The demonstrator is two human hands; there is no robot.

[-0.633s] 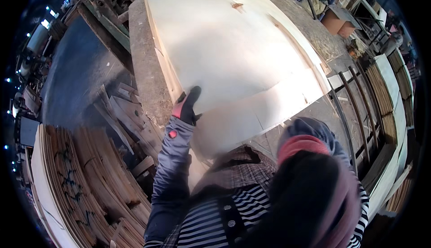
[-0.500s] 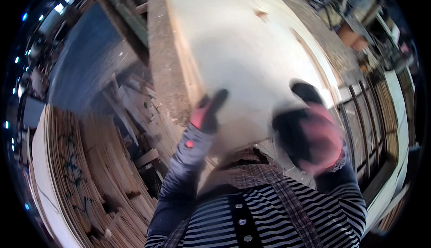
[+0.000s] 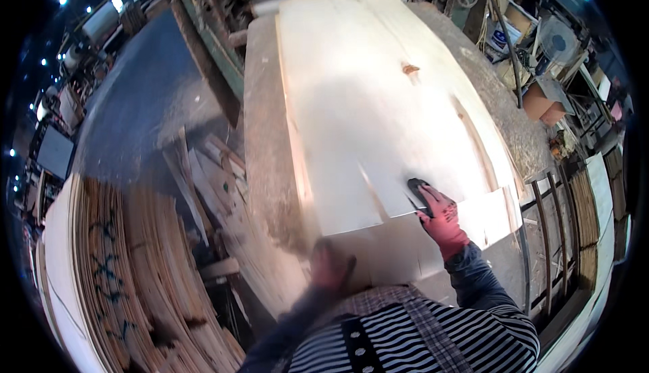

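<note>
Right hand [image 3: 441, 217] flat, left hand [image 3: 329, 265] blurred

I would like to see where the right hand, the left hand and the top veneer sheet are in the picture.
right hand [image 3: 441, 219]: head view, back of the red glove.
left hand [image 3: 329, 265]: head view, middle of the blurred glove.
top veneer sheet [image 3: 378, 103]: head view, bare pale face of the sheet.

Bright light shines on the pale wood sheet [image 3: 378, 103]. The edges curve and go dark. The left hand [image 3: 330, 265] (at 6 o'clock) is blurry.
</note>
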